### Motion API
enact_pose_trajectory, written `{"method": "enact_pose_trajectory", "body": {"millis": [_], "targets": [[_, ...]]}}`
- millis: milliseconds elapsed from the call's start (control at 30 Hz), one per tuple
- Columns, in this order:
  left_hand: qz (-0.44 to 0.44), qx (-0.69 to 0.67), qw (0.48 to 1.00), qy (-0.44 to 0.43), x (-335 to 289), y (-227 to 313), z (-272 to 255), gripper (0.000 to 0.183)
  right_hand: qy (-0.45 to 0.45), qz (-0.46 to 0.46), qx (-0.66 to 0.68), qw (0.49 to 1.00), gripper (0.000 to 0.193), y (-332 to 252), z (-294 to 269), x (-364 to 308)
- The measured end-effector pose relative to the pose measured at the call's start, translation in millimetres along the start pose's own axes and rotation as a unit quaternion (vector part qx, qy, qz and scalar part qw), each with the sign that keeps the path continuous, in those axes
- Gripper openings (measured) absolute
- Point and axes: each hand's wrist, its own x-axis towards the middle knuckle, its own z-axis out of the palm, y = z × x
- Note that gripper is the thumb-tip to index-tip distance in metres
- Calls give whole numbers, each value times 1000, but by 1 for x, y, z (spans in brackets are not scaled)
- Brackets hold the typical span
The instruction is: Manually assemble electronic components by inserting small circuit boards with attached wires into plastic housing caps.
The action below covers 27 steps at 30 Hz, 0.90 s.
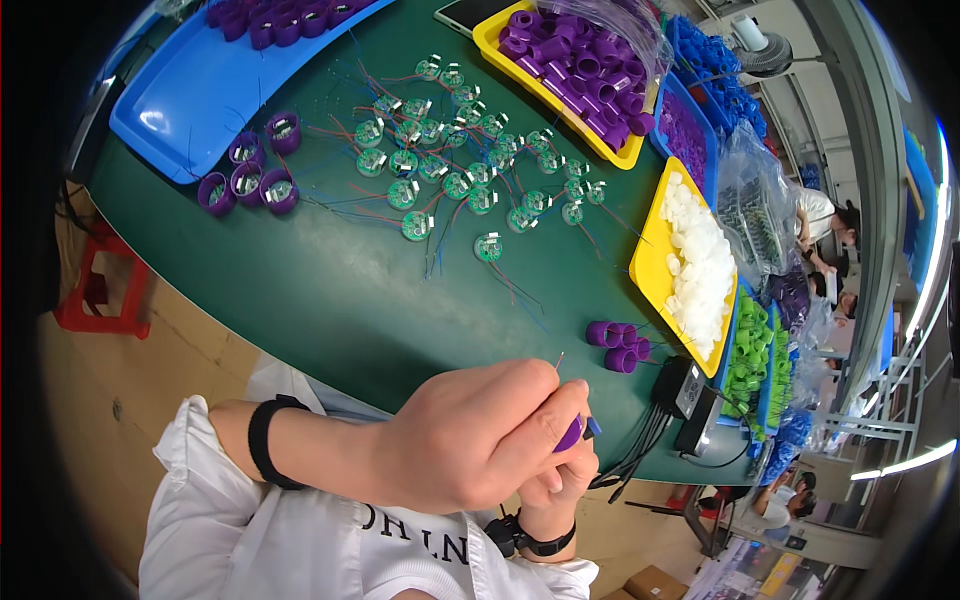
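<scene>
My left hand (475, 430) is closed, its fingers pinched round a small purple plastic tube (568, 435), mostly hidden by the fingers. My right hand (562, 482) lies beneath and beside it, fingers curled in and also gripping the tube. A blue bit (592, 428) sticks out beside the tube, and a thin wire end (560, 360) rises above the left hand. Just beyond the hands, a few purple tubes (620, 345) stand together on the green table. Round green circuit boards (487, 247) with red and blue wires lie scattered across the middle.
Purple tubes with boards inside (247, 182) stand by a blue tray (175, 125) at the far left. A yellow tray (487, 40) holds purple tubes; another yellow tray (648, 265) holds white pieces. Black power adapters (680, 388) and cables lie at the right. A red stool (105, 290) stands left.
</scene>
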Motion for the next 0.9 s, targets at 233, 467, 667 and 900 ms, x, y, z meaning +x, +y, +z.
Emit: {"method": "enact_pose_trajectory", "body": {"millis": [233,467,667,900], "targets": [[-6,-107,989,-97,8,-3,-14,32,-65,29,22,997,23,-5,-11,7],[3,-188,967,-172,14,-13,-20,30,-42,52,0,998,21,-11,-7,4],[17,-152,974,-170,13,-8,-20,31,55,7,-146,988,17,-7,2,-4],[20,-94,977,-190,11,-5,-20,33,-11,16,-157,987,28,-3,-7,3]]}}
